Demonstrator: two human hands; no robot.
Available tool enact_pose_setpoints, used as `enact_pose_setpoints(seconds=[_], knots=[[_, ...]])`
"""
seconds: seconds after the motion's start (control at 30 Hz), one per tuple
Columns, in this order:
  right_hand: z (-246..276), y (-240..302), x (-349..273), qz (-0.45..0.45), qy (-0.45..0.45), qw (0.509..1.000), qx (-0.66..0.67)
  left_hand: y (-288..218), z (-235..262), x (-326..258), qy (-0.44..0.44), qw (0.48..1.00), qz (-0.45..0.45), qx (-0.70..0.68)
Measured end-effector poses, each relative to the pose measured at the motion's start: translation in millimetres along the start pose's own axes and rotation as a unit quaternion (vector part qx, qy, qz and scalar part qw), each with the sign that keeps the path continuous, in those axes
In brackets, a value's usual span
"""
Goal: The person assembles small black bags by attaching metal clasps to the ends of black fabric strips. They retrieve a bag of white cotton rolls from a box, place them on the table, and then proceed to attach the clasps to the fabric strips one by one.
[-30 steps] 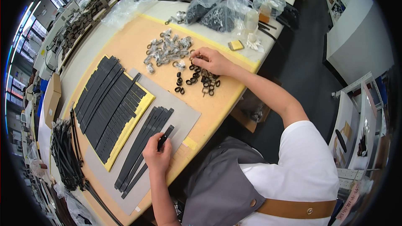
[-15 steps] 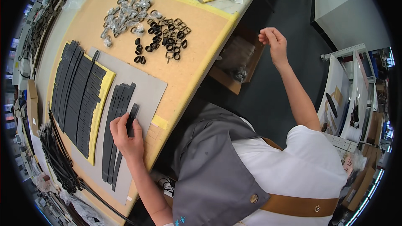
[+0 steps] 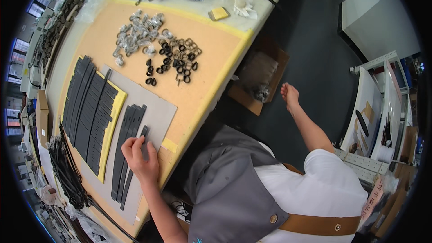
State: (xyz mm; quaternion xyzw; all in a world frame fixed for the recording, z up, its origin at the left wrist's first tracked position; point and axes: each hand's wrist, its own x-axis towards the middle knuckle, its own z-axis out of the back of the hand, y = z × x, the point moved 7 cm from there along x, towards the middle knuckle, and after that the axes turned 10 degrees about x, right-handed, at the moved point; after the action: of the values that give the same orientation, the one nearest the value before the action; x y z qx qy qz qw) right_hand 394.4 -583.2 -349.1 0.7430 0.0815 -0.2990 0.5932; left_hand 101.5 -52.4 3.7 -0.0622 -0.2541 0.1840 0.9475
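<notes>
My left hand point(image 3: 141, 162) rests over the grey sheet point(image 3: 157, 108), thumb and fingers closed around a short-looking black strap end point(image 3: 145, 131) that sticks out beyond the fingers. Beside it lie several long black straps point(image 3: 128, 139), side by side. My right hand point(image 3: 290, 95) hangs in the air off the table's right edge, its fingers curled together; whatever they may hold is hidden. Farther left, a yellow-edged board point(image 3: 116, 114) carries a dense row of black straps point(image 3: 87, 117). Up the table lie metal buckles point(image 3: 191, 45) and small black loops point(image 3: 166, 60).
Plastic-wrapped rings point(image 3: 135, 33) are heaped near the buckles. A yellow-and-grey pad point(image 3: 219, 14) lies at the far edge. Below the table's right side stands an open cardboard box point(image 3: 245, 99). A bundle of thin black cords point(image 3: 65, 171) lies at the left.
My right hand has come down and a little nearer, still off the table. The left hand has stayed at the strap. The whole view has shifted slightly.
</notes>
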Motion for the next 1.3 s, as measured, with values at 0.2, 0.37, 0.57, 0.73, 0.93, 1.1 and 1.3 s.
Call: enact_pose_setpoints(seconds=[0.2,0.37,0.57,0.73,0.93,1.1,1.3], knots=[[-15.8,-15.6,-0.1,-0.029,0.058,0.997,-0.042,-10.7,2.6,-2.9,-0.027,1.0,-0.004,-0.005],[-44.6,-11.9,5.5,-0.038,0.105,0.991,-0.07,-20.7,2.1,-6.5,-0.023,0.999,-0.012,-0.026],[-57.9,-17.2,21.0,-0.065,0.144,0.98,-0.12,-25.6,3.8,-12.0,-0.017,0.999,-0.035,-0.027],[-40.5,-43.7,33.5,-0.1,0.117,0.98,-0.129,-28.7,5.5,-16.3,-0.012,0.999,-0.044,-0.022],[-27.9,-75.8,22.8,-0.155,0.116,0.97,-0.148,-35.7,11.4,-13.9,-0.015,0.998,-0.053,-0.021],[-45.0,-84.2,-7.4,-0.174,0.165,0.958,-0.157,-31.9,11.6,-12.1,-0.014,0.997,-0.062,-0.044],[-87.2,-85.2,-40.3,-0.162,0.276,0.912,-0.257,-36.5,16.4,-12.5,-0.04,0.991,-0.062,-0.109]])
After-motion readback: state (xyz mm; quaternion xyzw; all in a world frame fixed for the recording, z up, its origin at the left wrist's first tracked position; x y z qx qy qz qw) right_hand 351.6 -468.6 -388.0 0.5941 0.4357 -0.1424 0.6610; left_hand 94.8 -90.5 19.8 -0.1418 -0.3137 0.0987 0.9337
